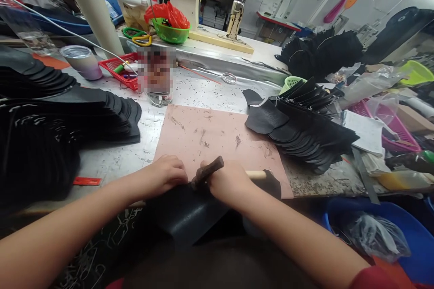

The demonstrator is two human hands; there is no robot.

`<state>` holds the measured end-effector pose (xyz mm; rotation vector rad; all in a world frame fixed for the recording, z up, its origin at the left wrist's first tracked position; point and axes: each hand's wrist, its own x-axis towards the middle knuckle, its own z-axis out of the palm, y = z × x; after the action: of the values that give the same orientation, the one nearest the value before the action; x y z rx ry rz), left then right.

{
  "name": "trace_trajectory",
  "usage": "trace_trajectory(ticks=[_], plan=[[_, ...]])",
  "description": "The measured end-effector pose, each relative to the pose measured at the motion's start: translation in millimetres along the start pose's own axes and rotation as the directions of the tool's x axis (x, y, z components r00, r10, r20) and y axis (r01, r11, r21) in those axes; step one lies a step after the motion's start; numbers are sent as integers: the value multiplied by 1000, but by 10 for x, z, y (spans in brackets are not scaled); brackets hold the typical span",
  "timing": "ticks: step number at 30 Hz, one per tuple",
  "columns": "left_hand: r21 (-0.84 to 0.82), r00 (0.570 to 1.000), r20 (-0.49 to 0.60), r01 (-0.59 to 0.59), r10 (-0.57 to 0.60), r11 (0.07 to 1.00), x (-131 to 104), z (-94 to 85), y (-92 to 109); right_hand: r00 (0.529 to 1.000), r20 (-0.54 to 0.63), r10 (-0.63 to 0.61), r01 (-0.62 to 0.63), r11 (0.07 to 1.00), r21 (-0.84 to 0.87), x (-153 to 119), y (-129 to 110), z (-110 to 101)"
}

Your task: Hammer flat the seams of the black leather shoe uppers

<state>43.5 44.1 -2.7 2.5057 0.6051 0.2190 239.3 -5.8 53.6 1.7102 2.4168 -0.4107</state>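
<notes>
My right hand (232, 183) is closed round a hammer (209, 172), its dark head on the left of the fist and its pale wooden handle poking out on the right. Close beside the hammer head, my left hand (166, 174) has its fingers bent onto the edge of a black leather piece (193, 212); the fingertips are partly hidden. That piece hangs over the table's front edge towards me. Under both hands lies a pinkish work mat (206, 133) with dark smears.
Stacks of black leather pieces stand at left (98, 117) and right (301, 126). Behind are a red basket (118, 70), a lidded tumbler (81, 61), a green bowl (172, 34) and a sewing machine (235, 18). A blue tub (379, 216) sits below at right.
</notes>
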Motion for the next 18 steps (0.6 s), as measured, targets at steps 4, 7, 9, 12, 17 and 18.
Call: trace_trajectory(ticks=[4, 7, 9, 12, 17, 18], plan=[[4, 999, 35, -19, 19, 1000, -41, -51, -16, 1000, 2, -14, 14, 1000, -19, 46, -51, 8], [-24, 999, 13, -41, 42, 999, -69, -87, -25, 999, -14, -36, 35, 999, -16, 81, -90, 10], [12, 997, 8, -72, 72, 997, -94, -100, -39, 999, 28, -42, 43, 998, -37, 97, -113, 2], [9, 998, 15, -63, 63, 998, -134, -103, -68, 999, 13, -51, 51, 998, -45, 115, -149, -11], [30, 992, -31, -118, 119, 993, -185, -88, -113, 996, 62, -64, 68, 996, -52, 153, -211, -15], [58, 990, -41, -133, 136, 989, -197, -87, -113, 996, 67, -63, 67, 996, -62, 162, -225, -16]])
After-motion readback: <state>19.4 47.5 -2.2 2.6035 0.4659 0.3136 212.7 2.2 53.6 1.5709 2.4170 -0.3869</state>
